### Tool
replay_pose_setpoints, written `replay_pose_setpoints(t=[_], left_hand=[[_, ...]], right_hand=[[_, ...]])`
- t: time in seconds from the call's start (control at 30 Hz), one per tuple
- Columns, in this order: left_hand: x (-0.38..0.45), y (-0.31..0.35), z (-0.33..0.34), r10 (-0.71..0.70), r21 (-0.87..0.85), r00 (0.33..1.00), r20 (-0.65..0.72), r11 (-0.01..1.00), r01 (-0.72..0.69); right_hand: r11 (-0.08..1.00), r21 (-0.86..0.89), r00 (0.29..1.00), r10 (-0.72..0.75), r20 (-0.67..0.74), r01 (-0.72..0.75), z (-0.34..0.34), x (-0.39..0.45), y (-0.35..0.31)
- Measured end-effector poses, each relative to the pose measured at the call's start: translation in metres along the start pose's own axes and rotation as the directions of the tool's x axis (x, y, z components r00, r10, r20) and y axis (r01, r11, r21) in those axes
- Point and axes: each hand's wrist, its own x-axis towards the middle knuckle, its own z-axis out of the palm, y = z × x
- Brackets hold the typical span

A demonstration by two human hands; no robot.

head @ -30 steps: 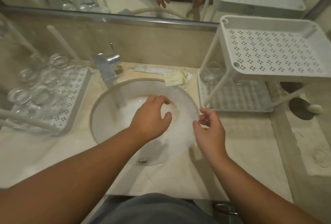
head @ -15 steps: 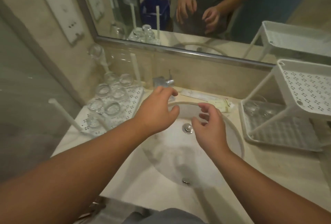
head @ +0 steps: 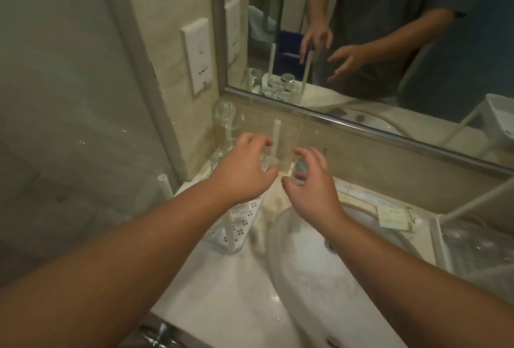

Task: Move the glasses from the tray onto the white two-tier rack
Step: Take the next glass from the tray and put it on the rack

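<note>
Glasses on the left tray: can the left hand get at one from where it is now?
Probably yes. The left hand hangs over the tray, fingers loosely curled and holding nothing, with the glasses just beyond. The upright white post by its fingertips may force it to reach around. The blur hides any contact.

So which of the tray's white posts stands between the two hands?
The far post, rising by the backsplash between the left hand and right hand. The other two posts stand nearer the camera, left of and below the left forearm.
</note>
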Motion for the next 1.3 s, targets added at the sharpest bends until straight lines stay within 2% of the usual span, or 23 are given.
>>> replay_pose_setpoints(t=[0.2, 0.33, 0.53, 0.73, 1.0, 1.3], left_hand=[[0.033, -0.036, -0.013, -0.108, -0.010, 0.989, -0.097, 0.994, 0.107], [0.056, -0.062, -0.014, -0.219, -0.047, 0.963, -0.156, 0.976, 0.214], [0.094, -0.093, -0.006, -0.429, -0.206, 0.887, -0.172, 0.896, 0.393], [0.134, -0.111, -0.003, -0.583, -0.280, 0.801, -0.136, 0.798, 0.533], [0.155, -0.118, 0.005, -0.588, -0.406, 0.784, -0.198, 0.777, 0.481], [0.139, -0.113, 0.005, -0.569, -0.512, 0.769, -0.291, 0.772, 0.377]], right_hand=[[0.982, -0.172, 0.991, -0.061, 0.121, 0.081, 0.028, 0.050, -0.017], [0.970, -0.203, 0.974, -0.090, 0.206, 0.132, 0.045, 0.078, -0.021], [0.969, -0.192, 0.968, -0.112, 0.223, 0.156, 0.065, 0.109, -0.026], [0.962, -0.210, 0.963, -0.123, 0.239, 0.175, 0.072, 0.130, -0.022], [0.970, -0.210, 0.967, -0.073, 0.243, 0.126, 0.069, 0.140, -0.004], [0.982, -0.173, 0.969, -0.028, 0.246, 0.073, 0.064, 0.134, 0.000]])
